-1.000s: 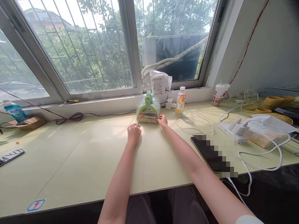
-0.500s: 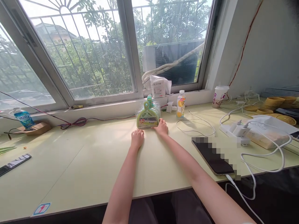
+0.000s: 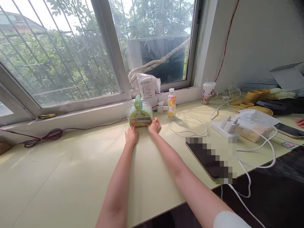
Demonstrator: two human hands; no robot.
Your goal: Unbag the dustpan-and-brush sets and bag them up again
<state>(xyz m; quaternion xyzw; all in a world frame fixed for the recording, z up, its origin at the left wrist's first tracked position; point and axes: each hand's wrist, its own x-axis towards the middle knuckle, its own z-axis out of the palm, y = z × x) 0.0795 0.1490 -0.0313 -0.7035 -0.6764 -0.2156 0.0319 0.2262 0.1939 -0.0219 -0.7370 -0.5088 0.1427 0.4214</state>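
Observation:
A stack of small green dustpans [image 3: 140,114] in clear plastic wrap stands upright at the back of the table, below the window. Its handles point up and a printed label shows low on the front one. My right hand [image 3: 154,126] grips the lower right corner, thumb in front and fingers curled at the side. At the lower left front, my left hand [image 3: 131,135] touches the stack with its fingertips, fingers slightly apart. What the fingertips press on is partly hidden.
A drink bottle [image 3: 171,104] and a lidded cup [image 3: 208,93] stand right of the stack. White cables run round a power strip [image 3: 224,129]. A phone [image 3: 206,158] lies by my right forearm. Another person's hand [image 3: 300,123] shows at the right edge.
My left hand has moved forward to the front of the dustpan stack. My right hand stays at its right corner. The view has turned to the right.

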